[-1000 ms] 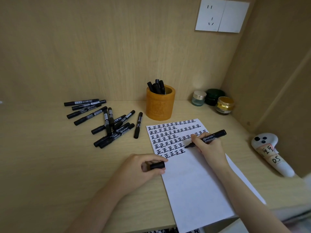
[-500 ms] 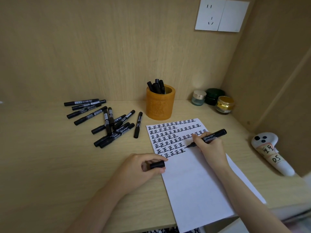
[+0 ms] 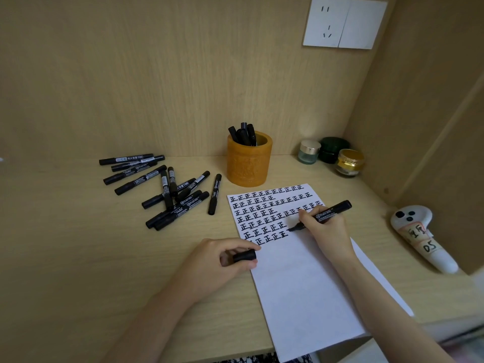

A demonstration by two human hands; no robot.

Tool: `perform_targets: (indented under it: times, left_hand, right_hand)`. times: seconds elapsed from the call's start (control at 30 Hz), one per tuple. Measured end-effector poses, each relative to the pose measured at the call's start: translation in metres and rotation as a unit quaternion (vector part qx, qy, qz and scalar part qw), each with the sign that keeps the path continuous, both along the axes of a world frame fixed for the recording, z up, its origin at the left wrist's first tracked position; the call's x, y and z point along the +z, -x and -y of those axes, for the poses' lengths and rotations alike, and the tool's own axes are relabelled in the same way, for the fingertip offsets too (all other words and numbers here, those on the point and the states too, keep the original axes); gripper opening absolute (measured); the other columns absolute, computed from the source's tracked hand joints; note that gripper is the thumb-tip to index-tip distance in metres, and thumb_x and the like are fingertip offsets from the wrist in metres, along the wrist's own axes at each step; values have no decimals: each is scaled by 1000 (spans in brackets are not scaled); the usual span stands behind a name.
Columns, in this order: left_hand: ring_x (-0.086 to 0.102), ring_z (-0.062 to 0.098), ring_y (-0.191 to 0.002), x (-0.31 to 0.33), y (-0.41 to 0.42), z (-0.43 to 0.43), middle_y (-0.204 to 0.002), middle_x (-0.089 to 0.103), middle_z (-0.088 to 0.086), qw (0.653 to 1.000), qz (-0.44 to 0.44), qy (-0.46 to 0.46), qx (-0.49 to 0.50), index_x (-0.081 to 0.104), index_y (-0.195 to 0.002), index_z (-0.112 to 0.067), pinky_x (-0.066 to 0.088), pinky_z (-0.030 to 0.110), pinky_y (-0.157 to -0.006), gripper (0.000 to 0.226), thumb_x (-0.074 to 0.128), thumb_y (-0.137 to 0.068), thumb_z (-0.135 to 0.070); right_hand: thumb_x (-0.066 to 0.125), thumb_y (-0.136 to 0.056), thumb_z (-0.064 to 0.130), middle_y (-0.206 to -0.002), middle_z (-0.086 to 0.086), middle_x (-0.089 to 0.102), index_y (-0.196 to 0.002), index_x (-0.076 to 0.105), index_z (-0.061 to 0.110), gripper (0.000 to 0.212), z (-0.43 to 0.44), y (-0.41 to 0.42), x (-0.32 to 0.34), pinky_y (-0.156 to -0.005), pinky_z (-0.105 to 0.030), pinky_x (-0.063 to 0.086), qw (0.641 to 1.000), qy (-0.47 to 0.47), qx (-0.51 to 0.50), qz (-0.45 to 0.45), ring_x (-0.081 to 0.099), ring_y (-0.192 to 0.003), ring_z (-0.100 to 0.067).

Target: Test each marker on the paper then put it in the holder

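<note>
Out to the left of the holder (image 3: 248, 163), a scatter of loose markers (image 3: 167, 189) lies capped on the worktop (image 3: 78, 258), crossing at all angles and waiting for their turn. Nearer the person than the holder and a touch to its left, the left hand (image 3: 217, 265) rests at the edge of the paper (image 3: 301, 284), its fingers (image 3: 242, 246) curled round a black cap (image 3: 245, 255), pinching it against the thumb. The cap lies roughly crosswise, and which end is its mouth cannot be told.

The holder itself stands upright with a few tested markers sticking out. The paper runs from its foot towards the person, its far half filled with rows of black characters.

In front of the holder and to its right, the right hand (image 3: 324, 229) grips the uncapped marker (image 3: 324, 213) in a writing hold, its nib down at the end of a written row. The marker's long axis slants from the nib, low and left, up to a tail pointing right and away. So the nib points towards the cap-holding hand. That looks like the relation that counts, since capping probably needs only a short closing of the two hands before the right hand, the nearer one, reaches back to the holder.
</note>
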State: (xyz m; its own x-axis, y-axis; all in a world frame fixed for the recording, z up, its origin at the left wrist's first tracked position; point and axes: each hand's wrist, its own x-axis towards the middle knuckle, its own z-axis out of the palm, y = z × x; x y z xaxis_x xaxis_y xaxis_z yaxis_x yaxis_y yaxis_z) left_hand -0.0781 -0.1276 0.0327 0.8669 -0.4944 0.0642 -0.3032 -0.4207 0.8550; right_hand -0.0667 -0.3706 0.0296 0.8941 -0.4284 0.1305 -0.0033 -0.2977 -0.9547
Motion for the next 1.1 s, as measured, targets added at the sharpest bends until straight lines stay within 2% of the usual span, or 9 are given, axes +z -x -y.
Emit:
perform_targets:
  times: [0.23,0.37,0.53,0.73,0.9,1.1]
  left_hand:
    - [46,-1,-55,0,0,0,-87,68,-28,1000,-3,-3,0,66,-97,-52,39,16,-57,27,73,-77,-34]
    - [47,-1,-54,1,0,0,-87,69,-27,1000,-1,-1,3,68,-97,-47,38,14,-56,25,73,-77,-32]
    - [46,-2,-53,2,0,0,-88,69,-27,1000,-2,-4,1,68,-98,-48,38,15,-56,25,73,-77,-33]
    - [47,-1,-54,2,1,-1,-88,69,-27,1000,0,-8,2,67,-97,-49,37,13,-56,25,72,-77,-34]
    - [50,-7,-56,5,2,1,-86,69,-25,1000,-1,2,7,69,-97,-45,38,9,-57,26,74,-77,-29]
    - [50,-6,-57,4,2,1,-88,70,-22,1000,-4,0,4,69,-99,-44,38,10,-56,26,73,-78,-30]
  right_hand:
    - [64,-86,10,-52,7,45,-64,56,0,26,2,-1,-1,-44,-13,29,1000,12,-7,0,37,-46,-3]
    - [64,-87,14,-42,13,40,-58,56,9,30,3,-1,-1,-43,-14,27,1000,6,-9,0,35,-43,-4]
    - [64,-87,15,-48,7,41,-68,56,-7,30,2,-1,-3,-42,-15,27,1000,13,-14,-2,34,-44,-5]
    - [65,-88,17,-40,14,40,-58,56,12,31,0,1,0,-43,-13,27,1000,-4,-7,-4,35,-42,-3]
    - [66,-88,18,-42,14,45,-60,60,11,29,-2,1,1,-50,-18,32,1000,-6,10,3,39,-45,-3]
    - [65,-87,12,-49,11,47,-61,57,7,28,-1,0,-1,-47,-10,31,1000,8,11,6,42,-47,0]
